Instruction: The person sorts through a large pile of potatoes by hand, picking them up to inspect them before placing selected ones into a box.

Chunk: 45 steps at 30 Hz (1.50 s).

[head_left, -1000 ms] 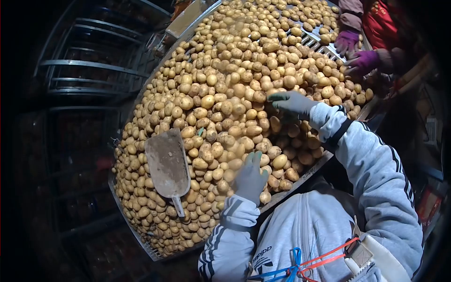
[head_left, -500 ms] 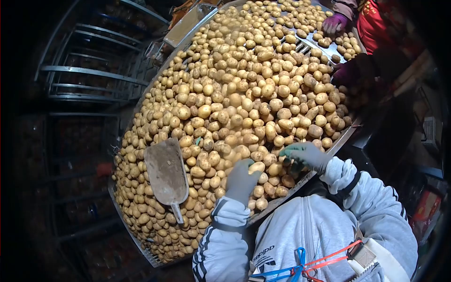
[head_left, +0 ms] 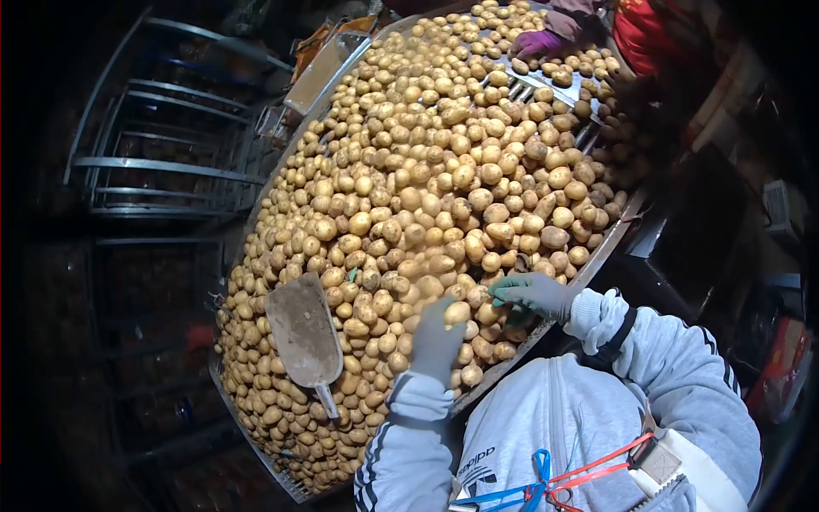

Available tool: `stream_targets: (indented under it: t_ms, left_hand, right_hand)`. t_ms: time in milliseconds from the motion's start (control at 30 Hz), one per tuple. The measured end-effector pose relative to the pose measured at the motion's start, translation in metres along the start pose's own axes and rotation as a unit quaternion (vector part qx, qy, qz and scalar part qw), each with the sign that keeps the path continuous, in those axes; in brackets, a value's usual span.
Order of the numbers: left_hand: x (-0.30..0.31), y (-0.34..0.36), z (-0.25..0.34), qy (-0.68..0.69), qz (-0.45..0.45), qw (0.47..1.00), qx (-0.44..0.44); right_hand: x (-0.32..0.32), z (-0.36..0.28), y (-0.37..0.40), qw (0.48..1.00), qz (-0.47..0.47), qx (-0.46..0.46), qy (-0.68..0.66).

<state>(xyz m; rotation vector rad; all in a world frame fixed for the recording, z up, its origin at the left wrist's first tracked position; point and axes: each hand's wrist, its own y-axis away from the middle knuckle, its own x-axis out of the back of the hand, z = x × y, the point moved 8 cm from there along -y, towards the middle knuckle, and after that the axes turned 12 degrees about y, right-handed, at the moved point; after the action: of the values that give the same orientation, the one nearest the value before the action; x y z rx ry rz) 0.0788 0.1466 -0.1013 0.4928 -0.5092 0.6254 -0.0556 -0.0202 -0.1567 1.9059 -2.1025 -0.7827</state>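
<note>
A large heap of yellow-brown potatoes lies in front of me. My left hand, in a pale glove with green fingertips, is at the near side of the heap. Its thumb and fingers curve round a light potato; motion blurs the fingertips. To its right, my right hand, gloved the same way, reaches in over the near edge. Its fingers stretch out over the potatoes, and I see nothing held in them. A flat, dirt-covered scoop rests on the heap left of my hands, handle towards me.
The metal table's edge runs between my body and the heap. At the far right, another person's purple-gloved hand is over potatoes beside a slatted section. Metal racks stand at left, a box behind the heap.
The view has shifted slightly. My right hand has moved left, closer to my left hand. The light potato has moved with my left hand. The other person's hand has moved left.
</note>
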Motion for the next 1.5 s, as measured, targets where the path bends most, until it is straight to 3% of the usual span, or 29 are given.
stream_targets:
  t_ms: [100,167,200,267,333,367,400,467,500,533,567,600,667,700,767,800,833,867,900,967,1000,1067,1133,1167,1267,1333,1367,1467,1500]
  left_hand:
    - [-0.009,0.010,0.001,0.324,-0.008,0.938,0.119]
    - [-0.045,0.003,0.043,0.317,-0.103,0.939,0.088]
    - [-0.064,0.000,0.060,0.309,-0.148,0.937,0.070]
    - [-0.085,-0.012,0.102,0.255,-0.161,0.950,-0.086]
    - [-0.087,-0.023,0.098,0.229,-0.129,0.964,0.035]
    - [-0.089,-0.028,0.092,0.330,-0.113,0.928,0.133]
    - [-0.091,-0.046,0.084,0.406,-0.053,0.909,0.074]
    - [-0.120,-0.064,0.081,0.428,-0.046,0.900,0.070]
    - [-0.125,-0.055,0.140,0.271,-0.105,0.949,-0.121]
    - [-0.161,-0.056,0.142,0.346,-0.133,0.928,-0.038]
    - [-0.197,-0.054,0.143,0.416,-0.146,0.896,0.048]
    - [-0.214,-0.059,0.158,0.401,-0.163,0.901,-0.003]
    - [-0.248,-0.062,0.177,0.368,-0.213,0.904,-0.045]
    - [-0.251,-0.062,0.194,0.321,-0.216,0.918,-0.093]
    - [-0.242,-0.061,0.224,0.266,-0.183,0.924,-0.202]
    - [-0.227,-0.065,0.231,0.209,-0.171,0.937,-0.222]
    - [-0.210,-0.072,0.228,0.239,-0.170,0.935,-0.199]
    - [-0.191,-0.078,0.224,0.268,-0.169,0.932,-0.176]
    - [-0.165,-0.085,0.209,0.245,-0.132,0.950,-0.145]
    - [-0.106,-0.092,0.177,0.206,-0.047,0.976,-0.052]
    - [-0.085,-0.094,0.150,0.136,-0.016,0.989,-0.063]
    - [-0.043,-0.098,0.096,-0.011,0.049,0.996,-0.071]
    - [-0.048,-0.095,0.080,-0.166,0.022,0.980,-0.105]
    - [-0.058,-0.098,0.079,-0.187,0.011,0.974,-0.129]
    - [-0.096,-0.118,0.087,-0.229,-0.006,0.964,-0.135]
    - [-0.111,-0.140,0.086,-0.136,0.021,0.983,-0.119]
    - [-0.115,-0.147,0.088,-0.116,0.031,0.987,-0.103]
    - [-0.124,-0.170,0.091,-0.065,0.014,0.996,-0.053]
    - [-0.126,-0.177,0.093,-0.044,0.017,0.998,-0.046]
  right_hand:
    - [-0.001,0.002,0.009,0.996,-0.010,-0.049,-0.070]
    - [-0.006,0.001,0.017,0.990,-0.041,-0.044,-0.130]
    - [0.001,-0.008,0.013,0.995,0.019,0.096,0.027]
    - [0.022,-0.002,0.018,0.982,0.048,0.155,0.098]
    - [0.048,0.025,0.031,0.983,0.066,0.077,-0.156]
    - [0.064,0.015,0.049,0.986,0.078,0.078,-0.125]
    - [0.079,0.001,0.068,0.981,0.103,0.163,0.016]
    - [0.073,0.015,0.080,0.977,0.047,0.050,-0.202]
    - [0.069,-0.001,0.089,0.972,0.037,0.121,-0.198]
    - [0.068,-0.009,0.089,0.968,0.092,0.183,-0.147]
    - [0.076,-0.006,0.101,0.967,0.118,0.134,-0.182]
    - [0.085,0.000,0.116,0.962,0.142,0.083,-0.217]
    - [0.121,0.027,0.136,0.966,0.196,0.072,-0.149]
    - [0.132,0.022,0.157,0.949,0.211,0.066,-0.225]
    - [0.170,0.011,0.201,0.921,0.291,0.092,-0.244]
    - [0.194,0.013,0.226,0.926,0.316,0.099,-0.185]
    - [0.226,0.030,0.247,0.885,0.406,0.133,-0.187]
    - [0.263,0.059,0.278,0.874,0.475,0.004,-0.104]
    - [0.298,0.072,0.305,0.822,0.562,0.069,-0.059]
    - [0.320,0.061,0.332,0.787,0.610,0.064,0.073]
    - [0.319,0.053,0.334,0.770,0.622,0.051,0.134]
    - [0.268,0.018,0.286,0.820,0.549,0.102,0.124]
    - [0.202,0.002,0.201,0.950,0.291,0.099,-0.065]
    - [0.171,-0.007,0.166,0.976,0.207,0.066,-0.025]
    - [0.100,-0.016,0.079,0.957,0.073,0.083,0.270]
    - [0.093,-0.033,0.048,0.921,0.052,0.084,0.377]
    - [0.095,-0.040,0.031,0.916,0.057,0.077,0.390]
    - [0.104,-0.038,0.015,0.907,-0.069,-0.021,0.415]
    - [0.110,-0.033,0.006,0.906,-0.043,0.014,0.421]
